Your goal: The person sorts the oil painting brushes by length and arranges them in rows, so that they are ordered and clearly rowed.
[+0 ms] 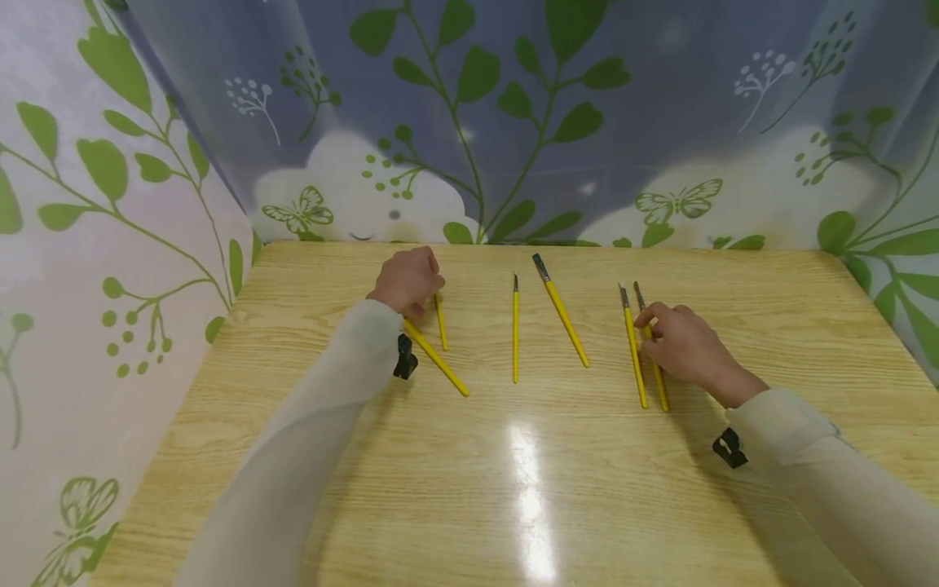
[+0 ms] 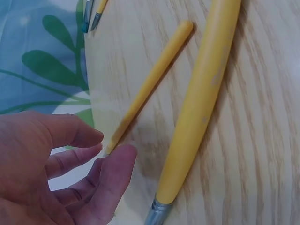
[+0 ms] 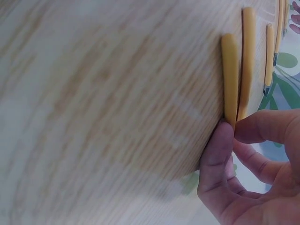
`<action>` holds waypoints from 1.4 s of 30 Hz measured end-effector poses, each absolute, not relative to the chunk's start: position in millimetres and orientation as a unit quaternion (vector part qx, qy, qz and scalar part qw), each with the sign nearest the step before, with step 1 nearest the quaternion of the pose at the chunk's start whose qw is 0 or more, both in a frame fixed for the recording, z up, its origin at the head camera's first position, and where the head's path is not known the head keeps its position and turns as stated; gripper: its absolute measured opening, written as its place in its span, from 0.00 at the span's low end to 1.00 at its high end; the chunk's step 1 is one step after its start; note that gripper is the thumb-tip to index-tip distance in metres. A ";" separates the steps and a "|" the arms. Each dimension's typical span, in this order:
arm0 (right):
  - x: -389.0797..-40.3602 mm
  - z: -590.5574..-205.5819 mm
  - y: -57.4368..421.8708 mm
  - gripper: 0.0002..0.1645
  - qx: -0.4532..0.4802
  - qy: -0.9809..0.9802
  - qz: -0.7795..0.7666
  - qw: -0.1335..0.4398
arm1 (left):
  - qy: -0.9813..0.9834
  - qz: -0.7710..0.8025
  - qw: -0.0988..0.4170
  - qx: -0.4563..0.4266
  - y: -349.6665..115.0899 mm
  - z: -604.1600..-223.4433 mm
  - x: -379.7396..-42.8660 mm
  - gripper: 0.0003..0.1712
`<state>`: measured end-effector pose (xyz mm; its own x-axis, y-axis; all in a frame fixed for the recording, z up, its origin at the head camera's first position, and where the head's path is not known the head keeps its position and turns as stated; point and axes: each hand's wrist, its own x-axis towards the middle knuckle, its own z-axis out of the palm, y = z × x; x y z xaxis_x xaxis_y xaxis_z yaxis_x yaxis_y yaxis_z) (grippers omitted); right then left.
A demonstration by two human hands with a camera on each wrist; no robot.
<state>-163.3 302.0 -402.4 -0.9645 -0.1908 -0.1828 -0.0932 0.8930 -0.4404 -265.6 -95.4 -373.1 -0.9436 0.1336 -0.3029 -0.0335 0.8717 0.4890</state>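
Several yellow-handled paintbrushes lie on the wooden table. My left hand (image 1: 407, 281) is over a slim paintbrush (image 2: 150, 86); thumb and fingertips stand on either side of its ferrule end, with a gap showing beside the thumb. A thicker paintbrush (image 1: 440, 359) lies next to it, its bristle end hidden under that hand in the head view. On the right side, my right hand (image 1: 685, 342) pinches a paintbrush (image 3: 229, 75) between thumb and index finger, near the upper part of its handle. Close beside this one lies another paintbrush (image 1: 634, 355), apart from the fingers.
Between the hands lie a thin-tipped paintbrush (image 1: 516, 334) and a flat, dark-bristled paintbrush (image 1: 565, 318), tilted. The light wood table (image 1: 440, 489) ends at the back against a leaf-patterned curtain (image 1: 477, 147). Another patterned curtain (image 1: 88, 244) hangs along the left.
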 end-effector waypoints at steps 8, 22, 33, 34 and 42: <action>-164.1 -403.8 303.2 0.21 -0.077 0.967 -0.217 0.111 | 0.955 0.241 0.171 0.012 -83.9 -381.0 -269.9 0.12; -163.2 -402.5 303.0 0.21 -0.078 0.967 -0.218 0.107 | 0.964 0.214 0.155 0.016 -84.2 -442.1 -324.0 0.19; -164.4 -402.8 303.5 0.21 -0.078 0.967 -0.217 0.107 | 0.963 0.221 0.151 -0.018 -84.9 -455.9 -332.7 0.09; -164.6 -403.0 303.5 0.21 -0.078 0.967 -0.217 0.107 | 0.964 0.222 0.148 -0.017 -85.6 -455.4 -332.1 0.09; -164.6 -403.8 303.8 0.21 -0.075 0.967 -0.218 0.111 | 0.955 0.256 0.149 -0.010 -79.5 -422.2 -304.6 0.07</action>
